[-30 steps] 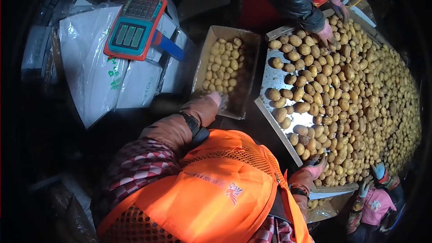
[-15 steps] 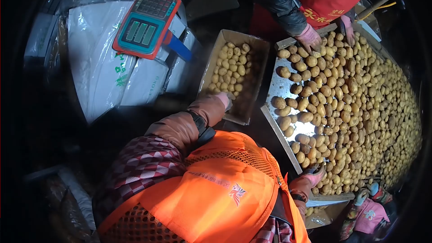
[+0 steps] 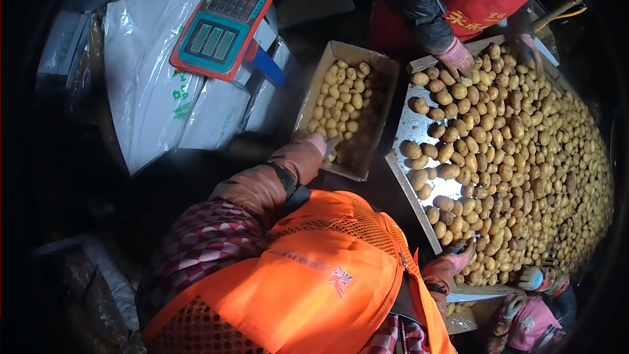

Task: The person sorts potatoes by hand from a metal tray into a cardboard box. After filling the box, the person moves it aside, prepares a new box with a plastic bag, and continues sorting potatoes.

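Note:
My left hand (image 3: pixel 322 145), in a pink glove with grey fingers, reaches over the near end of a cardboard box (image 3: pixel 382 108). Its fingers are stretched out beside the small potatoes (image 3: pixel 341 95) piled in the box. At the near left edge of the sorting table (image 3: pixel 411 187), my right hand (image 3: pixel 460 257) wears a similar glove. Its fingers are apart and slightly curled, touching the potatoes (image 3: pixel 488 233); nothing shows clearly in its grasp.
A co-worker in a red apron (image 3: pixel 481 3) has gloved hands on the potatoes at the far side. Another person in pink (image 3: pixel 532 324) works at lower right. A digital scale (image 3: pixel 221 29) stands by plastic-wrapped white packages (image 3: pixel 147 85) at left. Another box (image 3: pixel 465 320) sits under the table.
My left hand has opened out a little over the box. My right hand stays nearly in place. The co-workers' hands have shifted, and the view has moved slightly.

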A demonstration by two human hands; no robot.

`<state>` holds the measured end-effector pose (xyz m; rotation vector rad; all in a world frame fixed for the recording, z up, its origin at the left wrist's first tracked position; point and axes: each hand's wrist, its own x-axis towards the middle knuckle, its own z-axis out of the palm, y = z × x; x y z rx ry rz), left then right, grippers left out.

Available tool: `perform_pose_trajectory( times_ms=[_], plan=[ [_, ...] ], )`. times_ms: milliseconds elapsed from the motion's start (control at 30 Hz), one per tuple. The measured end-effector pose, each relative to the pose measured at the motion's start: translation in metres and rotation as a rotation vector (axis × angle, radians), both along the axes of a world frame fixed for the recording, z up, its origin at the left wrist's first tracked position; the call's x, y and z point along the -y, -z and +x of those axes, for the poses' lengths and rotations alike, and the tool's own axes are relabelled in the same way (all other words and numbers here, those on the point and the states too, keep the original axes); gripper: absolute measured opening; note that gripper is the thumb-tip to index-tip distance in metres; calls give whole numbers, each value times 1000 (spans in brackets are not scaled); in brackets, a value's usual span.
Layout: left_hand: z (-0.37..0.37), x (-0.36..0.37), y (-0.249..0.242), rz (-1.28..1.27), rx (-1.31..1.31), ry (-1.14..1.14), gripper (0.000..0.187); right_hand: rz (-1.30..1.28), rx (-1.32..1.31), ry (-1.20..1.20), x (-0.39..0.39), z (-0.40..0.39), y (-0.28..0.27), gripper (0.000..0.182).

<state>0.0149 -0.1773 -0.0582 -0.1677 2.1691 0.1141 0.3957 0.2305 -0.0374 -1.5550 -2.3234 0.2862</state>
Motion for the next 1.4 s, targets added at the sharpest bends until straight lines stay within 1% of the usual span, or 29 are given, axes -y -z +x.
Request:
perform_pose_trajectory(
  times_ms=[33, 67, 100, 133, 167, 200, 233, 300, 333, 367, 433, 500, 533, 567, 600, 667, 733, 767, 800, 867, 933, 1033, 1133, 1167, 1233, 1267, 1367, 1400],
  plan=[
    [-1, -1, -35, -50, 33, 109, 51, -5, -18, 4, 0, 1, 5, 41],
    [1, -4, -56, -87, 90, 260, 56, -1, -31, 28, -1, 1, 6, 40],
    [6, -6, -67, -82, 78, 341, 61, -273, -445, 156, -5, 0, 12, 40],
    [5, 4, -35, -59, 38, 288, 55, -455, -894, 338, -10, -3, 18, 40],
    [-1, 25, 28, -3, -42, 150, 49, -326, -558, 186, -1, -7, 5, 40],
    [-9, 40, 86, 83, -135, -22, 43, -112, -165, 69, 8, -12, -10, 41],
    [-15, 52, 130, 229, -221, -216, 38, 129, 131, -11, 17, -17, -25, 41],
    [-21, 30, 115, 626, -215, -568, 30, 122, 106, 3, 17, -21, -31, 40],
    [-21, 6, 60, 835, -115, -707, 29, 106, 80, 2, 17, -22, -31, 40],
    [-13, -33, 10, 760, -328, -703, 28, 107, 98, 8, 17, -21, -32, 40],
    [-36, -37, 40, 1065, -125, -797, 28, 105, 129, 9, 15, -21, -31, 40],
    [-44, -66, 24, 1209, -344, -486, 27, 118, 150, -2, 12, -18, -27, 40],
    [-30, -103, -24, 1166, -659, -121, 26, 124, 162, -11, 10, -16, -25, 40],
    [-20, -131, -49, 1082, -956, 249, 26, 122, 159, -17, 10, -16, -27, 39],
    [-24, -148, -46, 1173, -754, 216, 36, 121, 153, -16, 10, -17, -27, 39],
    [-32, -189, -60, 1063, -874, 527, 38, 119, 140, -14, 10, -18, -29, 39],
    [-39, -238, -81, 1074, -715, 631, 46, 91, 131, -20, 10, -19, -33, 40],
    [-38, -262, -83, 1013, -735, 609, 50, 75, 136, -21, 9, -20, -35, 41],
    [-43, -287, -86, 987, -608, 529, 49, 57, 140, -22, 8, -20, -36, 41],
    [-50, -339, -109, 674, -589, 552, 34, 60, 126, -31, 8, -19, -36, 45],
    [-63, -383, -91, 512, -665, 558, 34, 76, 113, -48, 6, -18, -36, 46],
    [-74, -421, -66, 341, -665, 430, 36, 78, 103, -69, 5, -19, -40, 49],
    [-90, -427, -43, 390, -652, 349, 44, 52, 107, -69, 6, -19, -46, 49],
    [-103, -426, -43, 347, -685, 353, 53, 51, 98, -73, 6, -18, -46, 49],
    [-105, -426, -33, 343, -645, 385, 49, 47, 81, -79, 6, -19, -46, 48],
    [-92, -422, -55, 341, -621, 398, 47, 32, 87, -69, 6, -19, -47, 48],
    [-58, -394, -102, 581, -639, 211, 45, 12, 99, -57, 7, -20, -50, 46],
    [-48, -379, -109, 717, -565, 150, 43, 18, 93, -59, 7, -20, -49, 46]
  ],
)
